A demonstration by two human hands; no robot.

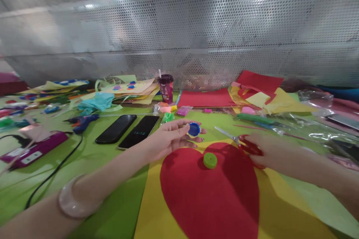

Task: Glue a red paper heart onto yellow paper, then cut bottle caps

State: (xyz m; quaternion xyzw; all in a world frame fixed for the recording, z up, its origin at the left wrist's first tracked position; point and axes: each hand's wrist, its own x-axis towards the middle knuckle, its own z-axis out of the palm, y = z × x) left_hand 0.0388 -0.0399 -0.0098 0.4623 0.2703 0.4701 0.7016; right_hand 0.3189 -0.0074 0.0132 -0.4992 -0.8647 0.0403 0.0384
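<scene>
Between thumb and fingers, my left hand [171, 136] holds a small round blue piece with a pale scalloped rim, perhaps a bottle cap [194, 129]. My right hand [273, 149] is closed around the red handles of a pair of scissors [227, 134], whose blades are parted slightly and point left toward the blue piece. Below both hands lies a big red paper heart [210, 201] on a yellow sheet [153, 201]. A green bottle cap [210, 160] rests near the heart's top notch. My right fingers partly hide the scissor handles.
Two phones [116, 129] [139, 131] lie left of my hands. Farther left are a glue gun [84, 122] and a purple power strip [35, 149] with a black cord. Behind stand a lidded cup [166, 89], red paper [206, 98] and a perforated metal panel [179, 37].
</scene>
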